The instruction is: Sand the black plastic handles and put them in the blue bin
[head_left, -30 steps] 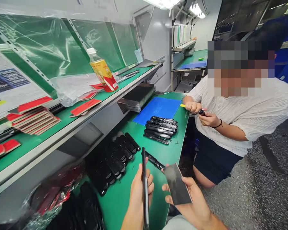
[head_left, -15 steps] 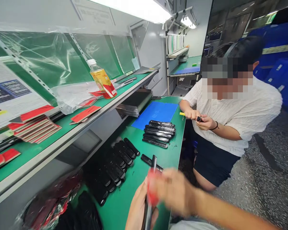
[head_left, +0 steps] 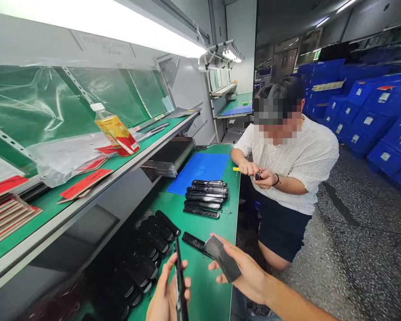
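Note:
My left hand (head_left: 164,290) is closed around a long, narrow black plastic piece (head_left: 179,278), held nearly upright with its thin edge towards me. In my right hand (head_left: 250,274) is a flat, dark grey sanding pad (head_left: 223,259), pinched along its sides with its grey face showing. The pad and the piece are apart. Just beyond the pad, a single black plastic piece (head_left: 194,241) lies on the green bench. Rows of similar black pieces (head_left: 143,263) lie to the left of my left hand.
Further back, several black pieces (head_left: 205,196) are stacked beside a blue sheet (head_left: 200,168). A shelf edge (head_left: 120,171) overhangs the bench, carrying a bottle (head_left: 117,131) and red-backed pads (head_left: 11,218). At the right sits a co-worker (head_left: 287,156) holding a small dark part.
My right hand has moved off the black piece to the right, turning the pad from its red side to its grey face. The left hand has tilted the piece. The view has shifted rightward.

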Action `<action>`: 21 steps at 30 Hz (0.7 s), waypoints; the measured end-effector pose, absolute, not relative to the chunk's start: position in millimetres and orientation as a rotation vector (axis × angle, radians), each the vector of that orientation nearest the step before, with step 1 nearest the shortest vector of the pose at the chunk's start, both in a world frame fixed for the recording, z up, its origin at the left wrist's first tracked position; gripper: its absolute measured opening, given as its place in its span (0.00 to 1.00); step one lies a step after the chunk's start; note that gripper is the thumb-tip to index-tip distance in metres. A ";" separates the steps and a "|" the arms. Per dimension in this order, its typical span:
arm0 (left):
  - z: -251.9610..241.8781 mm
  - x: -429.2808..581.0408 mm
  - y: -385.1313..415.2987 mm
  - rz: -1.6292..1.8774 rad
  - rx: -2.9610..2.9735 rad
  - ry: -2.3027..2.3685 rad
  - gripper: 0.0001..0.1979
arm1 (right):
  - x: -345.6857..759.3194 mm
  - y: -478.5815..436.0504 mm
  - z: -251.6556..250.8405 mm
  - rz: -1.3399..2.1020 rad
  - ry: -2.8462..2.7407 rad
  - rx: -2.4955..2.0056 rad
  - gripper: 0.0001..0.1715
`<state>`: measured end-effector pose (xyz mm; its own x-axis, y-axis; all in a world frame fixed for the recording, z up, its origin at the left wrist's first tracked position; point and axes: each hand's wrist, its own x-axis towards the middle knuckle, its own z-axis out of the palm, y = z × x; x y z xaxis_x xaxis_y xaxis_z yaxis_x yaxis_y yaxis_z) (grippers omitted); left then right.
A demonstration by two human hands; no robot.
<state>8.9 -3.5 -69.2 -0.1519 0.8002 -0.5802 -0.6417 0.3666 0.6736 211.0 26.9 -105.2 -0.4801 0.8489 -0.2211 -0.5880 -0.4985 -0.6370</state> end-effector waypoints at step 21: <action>-64.8 15.4 -48.3 0.675 0.940 1.119 0.28 | 227.4 65.6 -80.3 0.408 -2.094 -0.910 0.21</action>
